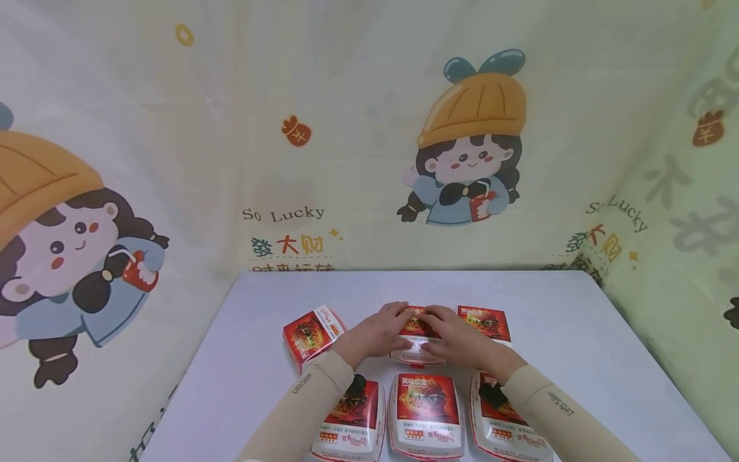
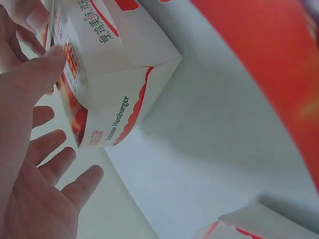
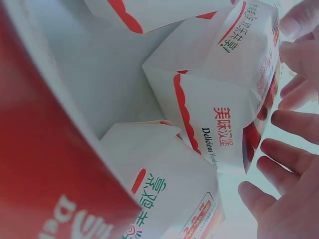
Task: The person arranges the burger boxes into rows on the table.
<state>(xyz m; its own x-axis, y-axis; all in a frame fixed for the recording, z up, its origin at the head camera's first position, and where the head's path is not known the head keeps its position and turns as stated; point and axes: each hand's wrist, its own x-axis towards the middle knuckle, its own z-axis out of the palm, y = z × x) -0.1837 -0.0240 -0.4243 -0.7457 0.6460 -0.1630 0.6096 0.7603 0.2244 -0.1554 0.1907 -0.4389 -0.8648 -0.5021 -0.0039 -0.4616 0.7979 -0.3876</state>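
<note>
A red and white cardboard burger box point(image 1: 417, 354) stands at the middle of the back row, between my two hands. My left hand point(image 1: 378, 332) rests at its left side, and my right hand point(image 1: 458, 338) lies along the right, fingertips meeting its printed lid. Seen from the left wrist, the thumb touches the lid edge of the burger box point(image 2: 132, 84) while other fingers stay spread. The right wrist view has fingers spread beside the same burger box point(image 3: 214, 89). The hands cover parts of its lid in the head view.
A turned burger box point(image 1: 308, 337) sits at the back left, another burger box point(image 1: 484, 324) at the back right. Nearer me is a row: a left box point(image 1: 352, 423), a middle box point(image 1: 427, 417) and a right box point(image 1: 505, 427). All rest on a white table point(image 1: 554, 333).
</note>
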